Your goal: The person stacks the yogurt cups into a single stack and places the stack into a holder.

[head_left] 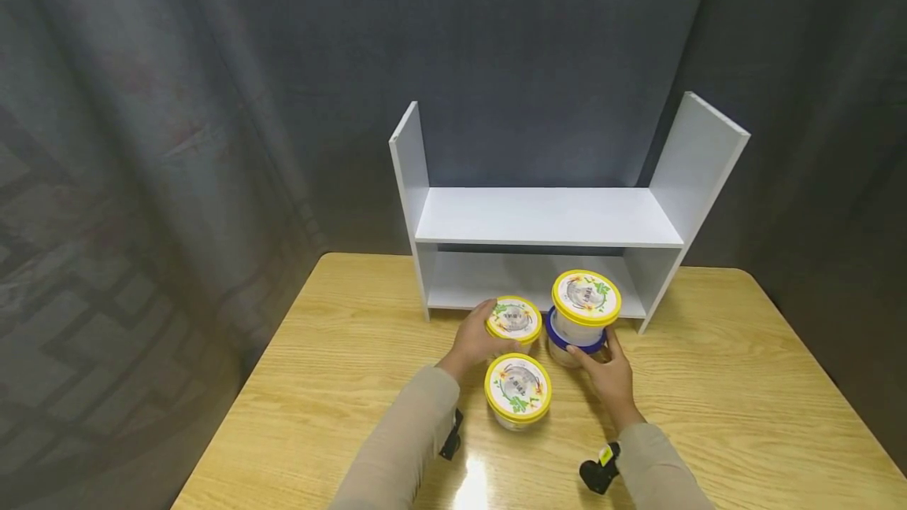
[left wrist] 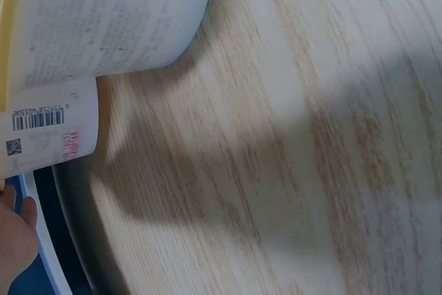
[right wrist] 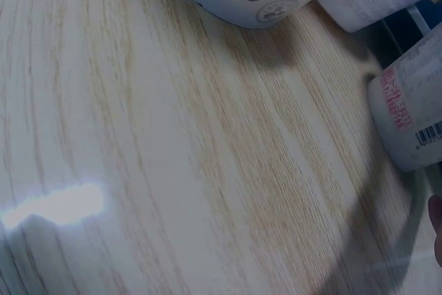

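Observation:
My left hand grips a white tub with a yellow lid, thumb at its near side and fingers at its far left. To the right, my right hand holds a white tub with a blue lid, thumb and fingers spread around its side. A second yellow-lidded tub sits on top of that blue-lidded one and hides most of its lid. Closer to me, a third yellow-lidded tub stands on the table between my forearms. Barcode print shows on a tub in the right wrist view.
A white two-tier shelf unit with upright side panels stands at the back of the wooden table, just behind the tubs. Grey curtains hang behind and at both sides. Black wrist-camera mounts hang under my forearms.

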Action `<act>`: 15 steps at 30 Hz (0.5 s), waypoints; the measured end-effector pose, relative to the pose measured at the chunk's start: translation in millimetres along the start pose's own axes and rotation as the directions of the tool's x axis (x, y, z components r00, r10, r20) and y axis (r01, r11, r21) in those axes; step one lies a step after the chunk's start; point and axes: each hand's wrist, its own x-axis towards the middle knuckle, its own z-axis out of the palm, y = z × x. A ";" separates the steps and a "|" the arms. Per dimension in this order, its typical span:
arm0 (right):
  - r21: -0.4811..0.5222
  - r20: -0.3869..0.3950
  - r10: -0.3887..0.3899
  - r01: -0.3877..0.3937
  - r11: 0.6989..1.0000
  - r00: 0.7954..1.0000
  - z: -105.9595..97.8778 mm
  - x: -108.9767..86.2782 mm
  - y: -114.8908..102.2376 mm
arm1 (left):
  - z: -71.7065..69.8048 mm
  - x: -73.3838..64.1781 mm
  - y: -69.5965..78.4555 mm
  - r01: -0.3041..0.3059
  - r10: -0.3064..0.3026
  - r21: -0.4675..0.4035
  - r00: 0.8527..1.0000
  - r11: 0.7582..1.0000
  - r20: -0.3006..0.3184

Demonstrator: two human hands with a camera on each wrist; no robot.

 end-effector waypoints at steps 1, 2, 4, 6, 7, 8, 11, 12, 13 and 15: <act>-0.004 0.003 0.001 -0.001 1.000 1.000 0.2 -0.2 -0.3 | -0.6 -0.5 0.3 -0.001 0.001 -0.012 1.000 1.000 -0.008; -0.005 0.005 0.000 0.000 1.000 1.000 0.3 -0.5 -0.9 | -1.3 -0.9 0.7 -0.002 0.002 -0.023 1.000 1.000 -0.016; -0.004 0.003 -0.004 0.004 1.000 1.000 0.6 -0.8 -1.9 | -2.8 -1.4 2.1 0.000 -0.001 -0.035 1.000 0.999 -0.026; -0.001 0.000 -0.008 0.008 1.000 1.000 0.9 -1.2 -2.8 | -4.3 -1.5 4.1 -0.002 0.000 -0.041 0.999 0.999 -0.033; 0.000 -0.001 -0.009 0.009 1.000 1.000 0.9 -1.5 -3.4 | -4.8 -1.5 4.9 -0.005 0.003 -0.046 0.999 0.999 -0.038; 0.002 -0.002 -0.009 0.009 1.000 1.000 0.8 -1.8 -3.9 | -5.5 -1.4 5.9 -0.004 0.002 -0.049 0.999 0.999 -0.041; -0.001 -0.004 -0.009 0.009 1.000 1.000 0.7 -2.8 -4.9 | -7.6 -1.4 9.5 -0.010 0.007 -0.057 0.999 0.998 -0.049; -0.002 -0.004 -0.010 0.010 1.000 1.000 0.6 -3.1 -5.2 | -8.3 -1.3 10.7 -0.014 0.010 -0.067 0.999 0.998 -0.052; -0.006 -0.005 -0.011 0.011 1.000 1.000 0.5 -3.1 -4.8 | -8.9 -1.3 11.9 -0.016 0.012 -0.075 0.998 0.997 -0.056; -0.007 -0.010 -0.016 0.016 1.000 1.000 0.7 -2.8 -3.5 | -10.6 -1.4 14.8 -0.029 0.024 -0.091 0.998 0.995 -0.063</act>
